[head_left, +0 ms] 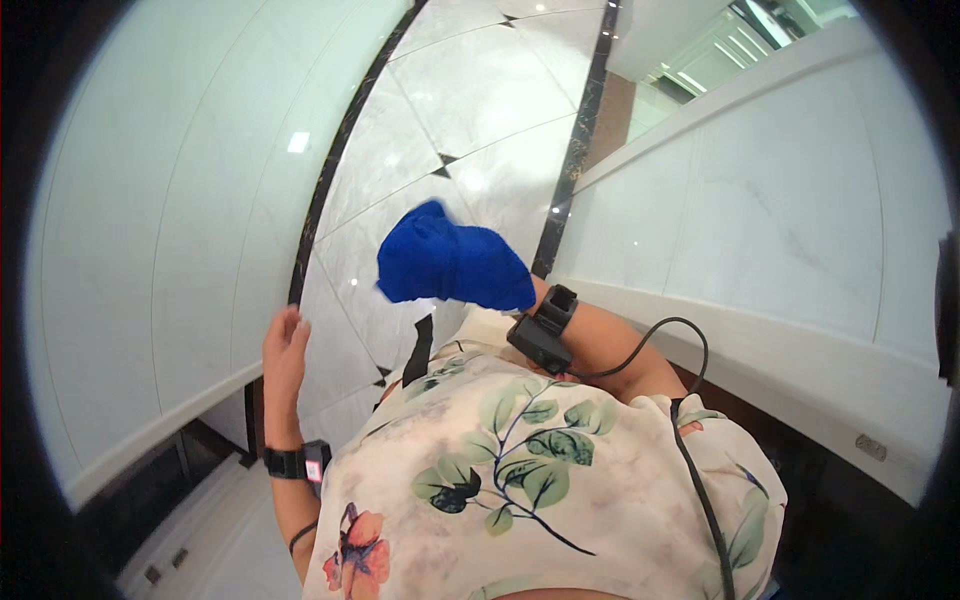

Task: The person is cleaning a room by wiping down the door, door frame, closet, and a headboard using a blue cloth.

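Note:
A bright blue cloth (450, 258) hangs bunched in front of me, a little right of my body's left side. My right hand is hidden behind and inside its folds, and only the wrist shows at the cloth's right end. The cloth stays up at that hand, so it is gripped there. My left hand (286, 350) hangs at the left beside the white wall, thumb side up, with its fingers loosely bent and nothing visible in them. It does not touch the cloth.
White tiled walls (190, 190) (740, 220) rise on both sides of a narrow passage. The pale floor (480, 110) has small dark diamond insets and dark borders. A black cable (700, 350) loops from a device (540, 343) on my right wrist. Another room shows through an opening at upper right.

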A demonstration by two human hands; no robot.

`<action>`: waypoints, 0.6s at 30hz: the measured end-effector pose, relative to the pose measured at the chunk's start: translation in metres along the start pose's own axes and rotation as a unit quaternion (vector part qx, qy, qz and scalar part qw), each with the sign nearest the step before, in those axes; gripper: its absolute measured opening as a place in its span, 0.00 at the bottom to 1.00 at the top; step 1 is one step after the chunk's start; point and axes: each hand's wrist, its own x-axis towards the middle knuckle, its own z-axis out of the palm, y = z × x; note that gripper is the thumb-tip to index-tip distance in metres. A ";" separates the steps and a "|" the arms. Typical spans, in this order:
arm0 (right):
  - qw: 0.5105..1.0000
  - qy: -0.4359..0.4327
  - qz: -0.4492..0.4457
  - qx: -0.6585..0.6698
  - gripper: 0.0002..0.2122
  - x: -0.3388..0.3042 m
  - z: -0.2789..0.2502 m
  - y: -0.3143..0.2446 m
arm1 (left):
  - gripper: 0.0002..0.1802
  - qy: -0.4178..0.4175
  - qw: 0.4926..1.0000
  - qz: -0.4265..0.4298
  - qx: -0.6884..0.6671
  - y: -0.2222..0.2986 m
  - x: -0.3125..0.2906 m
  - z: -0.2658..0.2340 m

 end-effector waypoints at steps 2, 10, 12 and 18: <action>0.965 0.055 -0.075 -0.244 0.11 0.007 -0.029 -0.031 | 0.21 -0.036 0.990 -0.133 -0.024 -0.027 0.024 -0.002; 0.753 0.291 -0.042 -0.589 0.14 -0.041 -0.115 -0.093 | 0.17 -0.087 0.974 -0.175 -0.118 -0.116 0.146 0.035; 0.482 0.239 -0.027 -0.843 0.18 -0.066 -0.140 -0.121 | 0.16 -0.089 0.964 -0.193 -0.162 -0.137 0.200 0.055; 0.392 0.509 -0.220 -0.734 0.17 -0.049 -0.081 -0.196 | 0.14 -0.152 0.961 -0.210 -0.097 -0.154 0.366 0.086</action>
